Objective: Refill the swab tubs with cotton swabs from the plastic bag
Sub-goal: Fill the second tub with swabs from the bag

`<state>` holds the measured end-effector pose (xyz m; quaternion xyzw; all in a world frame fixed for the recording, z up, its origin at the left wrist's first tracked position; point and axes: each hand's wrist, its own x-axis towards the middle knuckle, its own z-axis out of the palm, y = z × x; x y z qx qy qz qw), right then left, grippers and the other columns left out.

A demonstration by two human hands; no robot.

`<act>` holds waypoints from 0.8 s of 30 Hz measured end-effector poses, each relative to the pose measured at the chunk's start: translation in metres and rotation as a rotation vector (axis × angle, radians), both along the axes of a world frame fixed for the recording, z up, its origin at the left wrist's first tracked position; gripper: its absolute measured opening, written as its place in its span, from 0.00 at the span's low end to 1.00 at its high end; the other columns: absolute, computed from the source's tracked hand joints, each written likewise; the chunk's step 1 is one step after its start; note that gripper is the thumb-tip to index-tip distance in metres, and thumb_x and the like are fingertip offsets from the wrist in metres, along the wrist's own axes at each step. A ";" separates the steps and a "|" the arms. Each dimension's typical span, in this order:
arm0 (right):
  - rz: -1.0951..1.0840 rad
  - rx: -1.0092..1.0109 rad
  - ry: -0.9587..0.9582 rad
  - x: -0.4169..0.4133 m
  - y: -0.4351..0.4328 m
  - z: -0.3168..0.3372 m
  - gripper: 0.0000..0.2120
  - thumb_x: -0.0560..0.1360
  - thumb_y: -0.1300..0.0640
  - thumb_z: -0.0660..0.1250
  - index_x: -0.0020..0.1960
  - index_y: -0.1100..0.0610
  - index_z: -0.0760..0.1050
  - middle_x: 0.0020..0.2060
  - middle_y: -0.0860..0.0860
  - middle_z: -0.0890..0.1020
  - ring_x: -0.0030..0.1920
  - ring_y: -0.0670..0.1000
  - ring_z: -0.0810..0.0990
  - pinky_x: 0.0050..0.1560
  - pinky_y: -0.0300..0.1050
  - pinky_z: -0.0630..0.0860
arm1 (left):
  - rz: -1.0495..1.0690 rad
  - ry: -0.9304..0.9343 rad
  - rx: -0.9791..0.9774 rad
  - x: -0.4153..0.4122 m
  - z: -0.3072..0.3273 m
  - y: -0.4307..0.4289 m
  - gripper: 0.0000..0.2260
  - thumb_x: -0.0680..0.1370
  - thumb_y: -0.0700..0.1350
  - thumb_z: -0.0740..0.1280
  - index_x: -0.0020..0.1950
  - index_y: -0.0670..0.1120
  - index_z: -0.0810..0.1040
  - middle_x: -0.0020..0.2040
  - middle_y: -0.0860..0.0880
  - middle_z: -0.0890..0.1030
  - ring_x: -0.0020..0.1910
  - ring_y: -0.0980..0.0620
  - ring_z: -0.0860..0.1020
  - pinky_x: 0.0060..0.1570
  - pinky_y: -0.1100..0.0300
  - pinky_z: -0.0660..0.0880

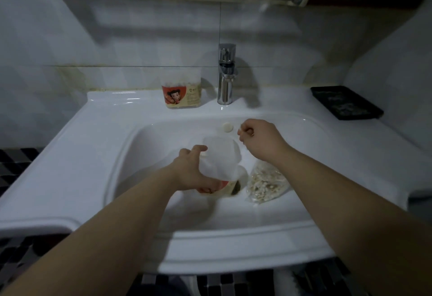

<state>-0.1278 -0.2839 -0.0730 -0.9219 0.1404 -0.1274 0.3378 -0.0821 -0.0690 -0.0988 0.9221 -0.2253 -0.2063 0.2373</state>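
— What's nearest?

— In the sink's (70,155) basin, the left hand (189,171) grips a tub (219,162), fingers wrapped round its lower part. The tub is tilted, its pale top pointing away.

— And the bag?

— The bag (264,183) lies on the basin floor just right of the tub, under the right forearm, and is full of swabs.

— The right hand?

— The right hand (259,139) hangs above the basin's back part, beyond the tub. Its fingers are curled and pinch a thin pale swab (240,130), though it is blurred.

— Farther back?

— A second tub (182,92) stands upright on the sink's back edge, just left of the faucet (225,75). A black tray (346,102) sits at the back right corner.
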 end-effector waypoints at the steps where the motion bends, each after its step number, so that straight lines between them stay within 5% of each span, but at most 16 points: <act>1: 0.004 0.022 0.007 -0.001 0.001 0.002 0.08 0.80 0.59 0.64 0.44 0.49 0.78 0.49 0.49 0.85 0.49 0.53 0.83 0.55 0.49 0.80 | 0.016 -0.011 -0.021 -0.003 0.002 0.001 0.48 0.67 0.63 0.78 0.80 0.56 0.56 0.73 0.45 0.63 0.71 0.42 0.69 0.64 0.52 0.73; 4: 0.031 0.195 0.038 -0.007 0.001 0.011 0.07 0.80 0.58 0.65 0.46 0.50 0.78 0.47 0.52 0.84 0.45 0.55 0.85 0.47 0.50 0.83 | 0.039 -0.257 -0.130 -0.007 0.013 -0.001 0.34 0.75 0.64 0.71 0.77 0.54 0.66 0.73 0.47 0.70 0.71 0.45 0.70 0.70 0.49 0.69; 7: 0.081 0.360 0.036 -0.014 0.000 0.021 0.06 0.82 0.58 0.64 0.48 0.54 0.78 0.46 0.56 0.83 0.43 0.59 0.86 0.43 0.50 0.85 | 0.029 -0.400 -0.313 -0.012 0.033 -0.012 0.18 0.82 0.54 0.65 0.71 0.51 0.76 0.66 0.50 0.80 0.61 0.53 0.78 0.60 0.63 0.71; 10: 0.110 0.439 0.028 -0.020 -0.002 0.027 0.05 0.83 0.60 0.64 0.51 0.60 0.78 0.46 0.59 0.82 0.43 0.63 0.86 0.48 0.54 0.86 | 0.031 -0.276 -0.401 -0.016 0.044 -0.034 0.15 0.83 0.52 0.64 0.68 0.50 0.79 0.62 0.52 0.83 0.56 0.55 0.80 0.54 0.67 0.71; 15: 0.152 0.565 -0.045 -0.024 -0.011 0.022 0.06 0.80 0.69 0.64 0.53 0.66 0.80 0.43 0.59 0.83 0.43 0.60 0.85 0.52 0.54 0.85 | 0.103 -0.098 -0.640 -0.018 0.049 -0.077 0.10 0.80 0.53 0.67 0.46 0.52 0.85 0.45 0.50 0.86 0.48 0.49 0.84 0.52 0.46 0.82; 24: 0.126 0.634 -0.127 -0.029 -0.018 0.016 0.03 0.77 0.70 0.70 0.48 0.66 0.82 0.40 0.60 0.85 0.41 0.53 0.87 0.45 0.40 0.82 | 0.285 0.275 -0.993 -0.013 0.022 -0.104 0.13 0.82 0.46 0.68 0.43 0.38 0.84 0.43 0.35 0.84 0.49 0.34 0.84 0.56 0.42 0.82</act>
